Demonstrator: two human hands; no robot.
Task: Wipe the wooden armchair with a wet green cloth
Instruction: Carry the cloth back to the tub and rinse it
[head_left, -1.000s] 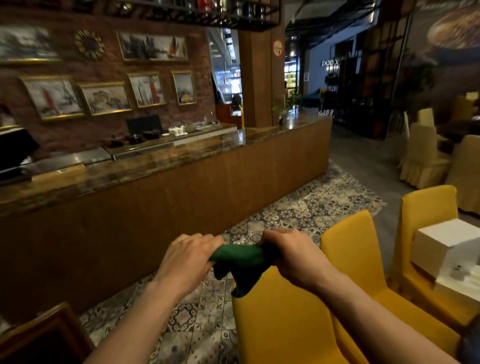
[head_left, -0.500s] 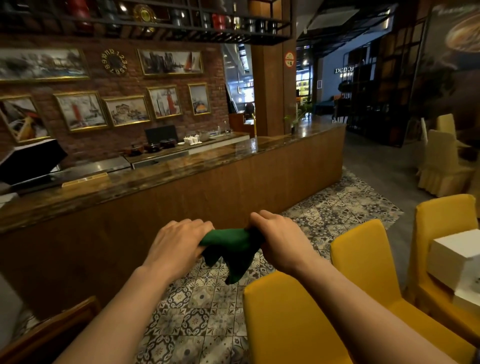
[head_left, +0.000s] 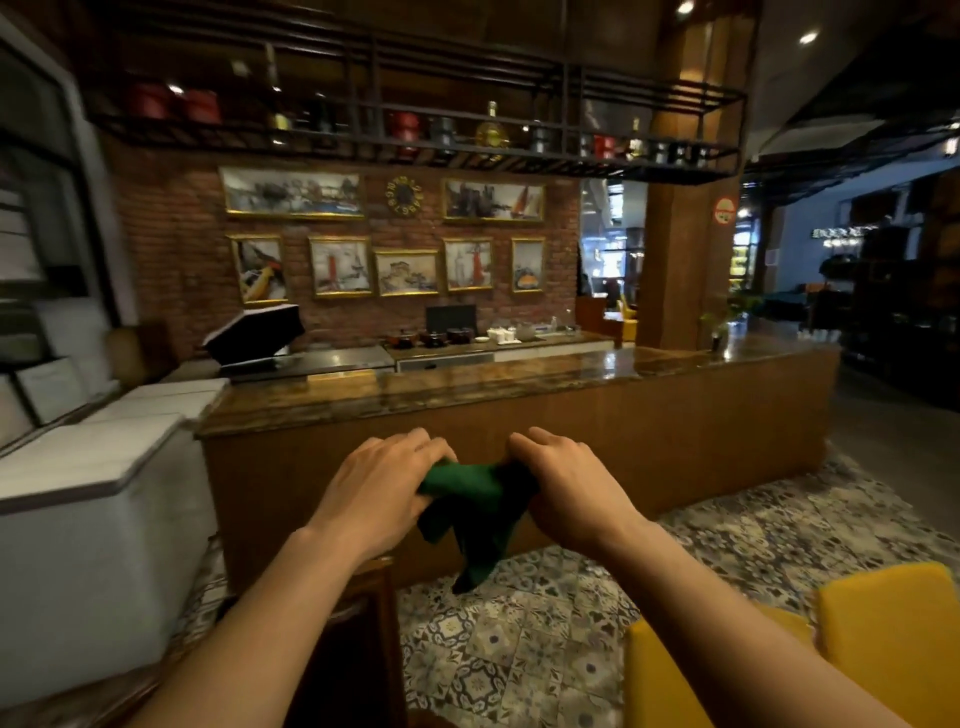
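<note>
Single view, head-worn wide-angle camera. Faces forward and slightly down, square-on to the long counter (head_left: 519, 384) and the brick wall (head_left: 171, 249) behind it (edges bow from lens distortion). Both forearms enter from the bottom edge; the hands (head_left: 382, 488) sit close, at frame centre. Tiled floor (head_left: 519, 649) fills the lower part.

No writing is legible: the round red sign (head_left: 725, 210) on the pillar (head_left: 685, 249) and the far shop sign (head_left: 844, 232) are blurred.
</note>
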